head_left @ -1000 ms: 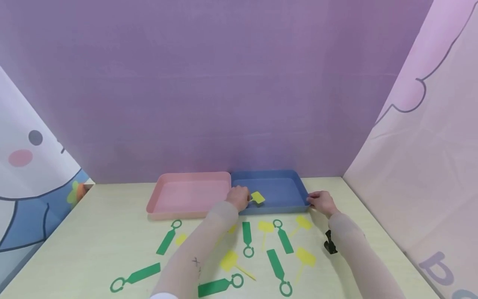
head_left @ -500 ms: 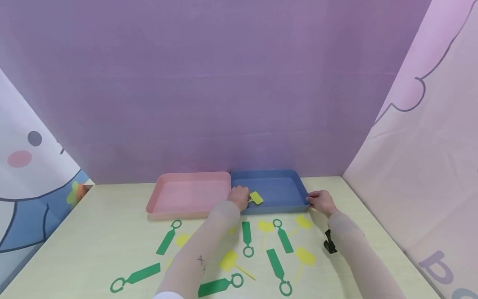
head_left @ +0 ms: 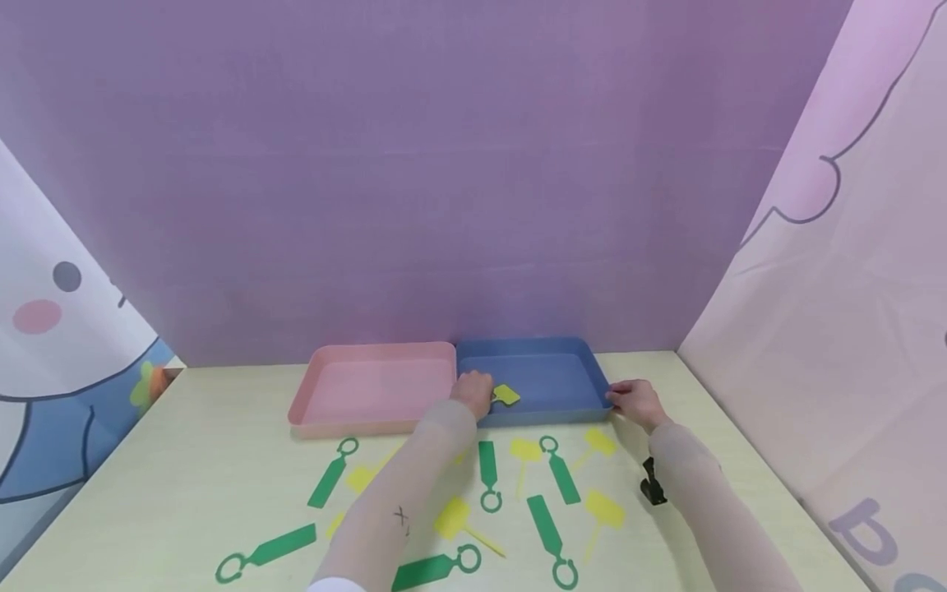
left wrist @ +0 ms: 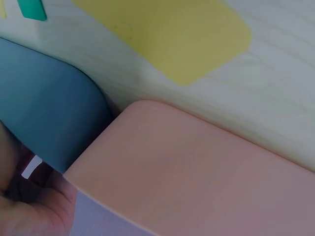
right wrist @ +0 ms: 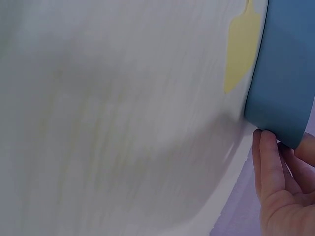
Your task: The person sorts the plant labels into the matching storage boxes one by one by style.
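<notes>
At the left end of the blue tray [head_left: 551, 382], my left hand [head_left: 473, 393] pinches a yellow plant label [head_left: 506, 395] by its thin stem. The label's square head shows low over the tray floor, to the right of my knuckles. In the left wrist view the curled fingers [left wrist: 51, 204] are partly hidden behind the blue tray's wall. My right hand [head_left: 638, 401] grips the tray's right front corner. The right wrist view has its fingertips [right wrist: 267, 140] against the blue wall from outside, with the thumb on the inner side.
A pink tray [head_left: 299, 411] adjoins the blue one on the left. Green plant labels with ring ends [head_left: 546, 526] and yellow square-headed ones [head_left: 605, 510] lie spread over the table in front. Near my right forearm lies a small black object [head_left: 653, 485]. A purple backdrop [head_left: 473, 205] stands behind.
The yellow plant label in my left hand has dipped and shifted slightly left, toward the floor of the blue tray. My right hand has kept its grip on the tray corner.
</notes>
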`<state>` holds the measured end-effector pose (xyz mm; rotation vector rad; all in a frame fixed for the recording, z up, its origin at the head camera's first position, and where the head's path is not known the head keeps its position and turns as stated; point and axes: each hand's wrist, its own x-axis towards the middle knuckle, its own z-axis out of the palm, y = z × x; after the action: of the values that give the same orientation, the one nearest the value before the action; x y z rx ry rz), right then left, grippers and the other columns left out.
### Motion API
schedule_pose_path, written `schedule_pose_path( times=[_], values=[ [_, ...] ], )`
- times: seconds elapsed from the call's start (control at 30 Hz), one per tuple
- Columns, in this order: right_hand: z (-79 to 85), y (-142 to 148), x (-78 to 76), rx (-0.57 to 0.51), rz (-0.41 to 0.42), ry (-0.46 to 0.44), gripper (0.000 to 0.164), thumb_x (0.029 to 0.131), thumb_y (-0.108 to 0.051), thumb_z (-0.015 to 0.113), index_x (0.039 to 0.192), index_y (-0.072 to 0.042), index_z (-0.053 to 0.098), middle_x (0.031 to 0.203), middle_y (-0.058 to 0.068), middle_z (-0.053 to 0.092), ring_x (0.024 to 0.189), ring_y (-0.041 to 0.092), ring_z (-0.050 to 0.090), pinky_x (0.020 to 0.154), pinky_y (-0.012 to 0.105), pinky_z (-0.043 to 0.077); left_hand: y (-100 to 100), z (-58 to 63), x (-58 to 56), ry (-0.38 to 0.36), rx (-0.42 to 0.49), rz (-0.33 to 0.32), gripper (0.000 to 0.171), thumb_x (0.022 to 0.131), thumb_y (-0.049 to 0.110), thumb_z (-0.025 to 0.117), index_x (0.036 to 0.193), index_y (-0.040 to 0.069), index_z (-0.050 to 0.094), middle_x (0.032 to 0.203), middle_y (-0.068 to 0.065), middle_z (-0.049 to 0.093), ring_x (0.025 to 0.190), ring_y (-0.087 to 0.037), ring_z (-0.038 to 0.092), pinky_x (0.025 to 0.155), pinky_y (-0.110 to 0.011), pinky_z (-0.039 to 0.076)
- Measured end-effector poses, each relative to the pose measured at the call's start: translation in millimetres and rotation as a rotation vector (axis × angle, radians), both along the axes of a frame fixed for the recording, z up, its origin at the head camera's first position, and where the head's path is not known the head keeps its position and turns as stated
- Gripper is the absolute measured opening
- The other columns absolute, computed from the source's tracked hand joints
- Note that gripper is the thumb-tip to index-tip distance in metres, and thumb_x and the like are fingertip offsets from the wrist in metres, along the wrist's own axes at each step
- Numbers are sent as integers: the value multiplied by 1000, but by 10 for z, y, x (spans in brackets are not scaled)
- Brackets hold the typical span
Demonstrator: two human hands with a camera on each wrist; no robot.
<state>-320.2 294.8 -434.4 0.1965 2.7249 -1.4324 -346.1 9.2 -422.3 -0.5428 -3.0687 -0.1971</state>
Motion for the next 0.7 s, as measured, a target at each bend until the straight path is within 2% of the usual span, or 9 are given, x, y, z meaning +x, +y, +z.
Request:
schedule_pose_path(
  times=[0.5,0.7],
  values=[
    [-25,-19,-17,0,4,19,32,90,0,50,115,19,51,113,34,55,94,34,63,74,31,54,-18,-25,-7,-7,11,6,9,86,8,61,82,8,69,72,-6,65,64,-20,60,57,-30,49],
    [-27,-30,-18,5,3,8,31,90,-1,50,115,18,51,113,34,55,94,33,63,75,31,54,-26,-21,12,-4,15,12,8,85,7,61,82,8,69,73,-6,66,65,-21,61,59,-31,50]
  ],
)
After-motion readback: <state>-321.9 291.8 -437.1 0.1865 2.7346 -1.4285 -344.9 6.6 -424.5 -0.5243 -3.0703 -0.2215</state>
